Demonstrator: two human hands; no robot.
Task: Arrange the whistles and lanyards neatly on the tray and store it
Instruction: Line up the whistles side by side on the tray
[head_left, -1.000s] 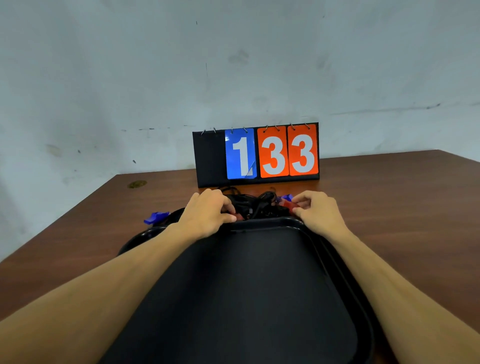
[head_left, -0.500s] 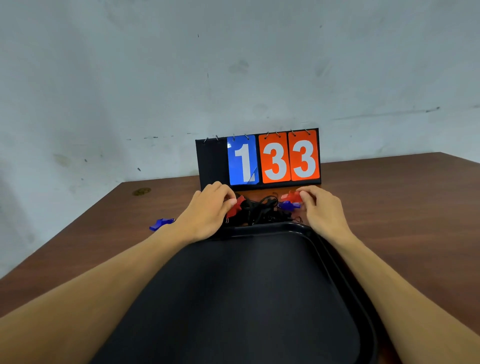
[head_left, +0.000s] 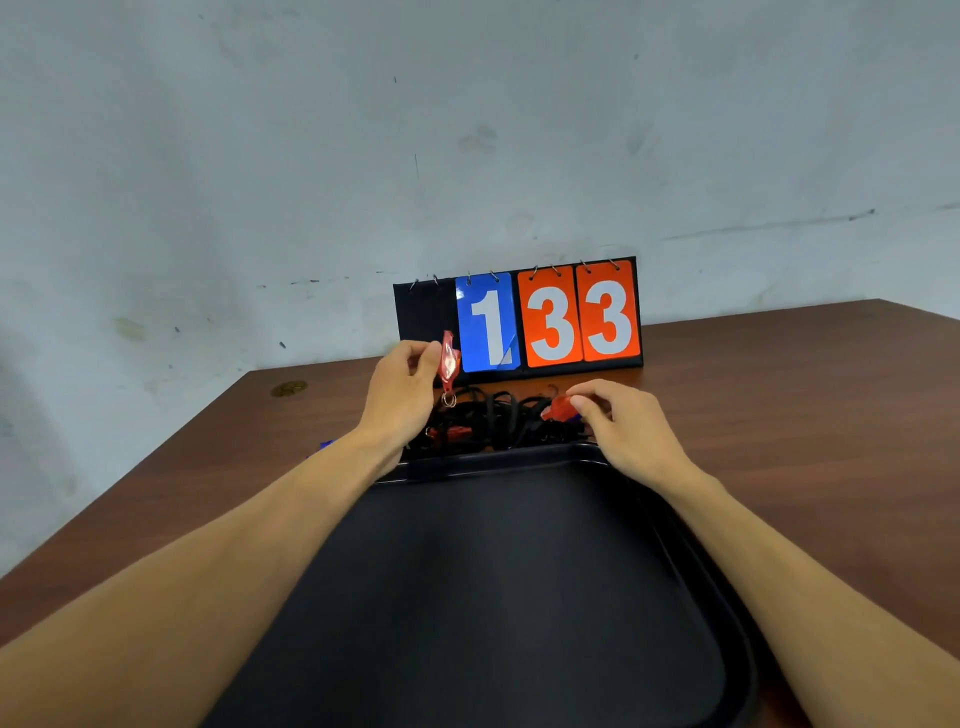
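A large black tray lies in front of me on the brown table, nothing on it. Beyond its far rim sits a tangle of black lanyards with a red whistle among them. My left hand pinches a red whistle and holds it raised above the pile, its metal ring hanging below. My right hand grips another red whistle at the right side of the tangle, with a bit of blue showing beneath it. A blue whistle peeks out left of my left forearm.
A flip scoreboard reading 1 and 33 stands upright just behind the lanyards, against a pale wall. The table's left edge runs diagonally. A small round brass fitting sits near the far left corner.
My left hand has lifted a red whistle up out of the pile. My right hand has closed on a red whistle at the right. The view has tilted upward.
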